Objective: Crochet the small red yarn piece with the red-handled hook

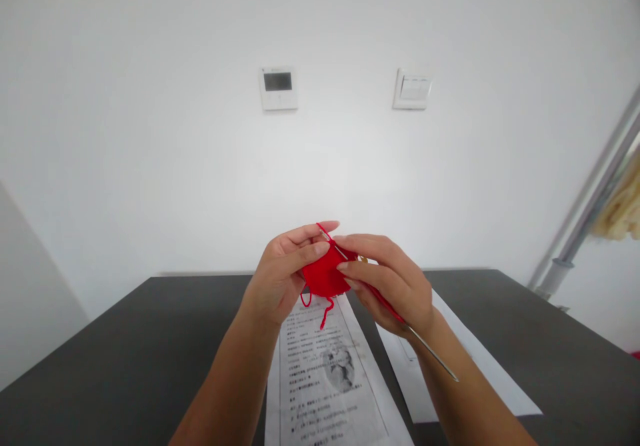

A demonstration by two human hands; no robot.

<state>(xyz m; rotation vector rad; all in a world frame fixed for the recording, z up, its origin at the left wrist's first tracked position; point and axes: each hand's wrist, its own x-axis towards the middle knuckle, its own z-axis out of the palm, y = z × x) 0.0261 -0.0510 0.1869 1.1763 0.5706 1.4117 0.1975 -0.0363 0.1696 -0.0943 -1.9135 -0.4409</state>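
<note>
A small red crochet piece (323, 274) is held up above the table between my two hands. My left hand (287, 259) pinches its left edge between thumb and fingers, and red yarn runs over the raised index finger. My right hand (390, 276) is closed around a thin crochet hook (434, 354) with a red middle part and a silver end sticking out past the wrist. The hook's other end lies at the top of the piece, by the yarn. Its fingertips also touch the piece's right side. A yarn tail (327, 313) and a loop dangle below.
A printed sheet (320, 393) with text and an oval picture lies on the dark table (200, 326) under my hands. Another white sheet (480, 373) lies beneath my right forearm. A white wall rises behind, with a panel (279, 89) and a switch (413, 89).
</note>
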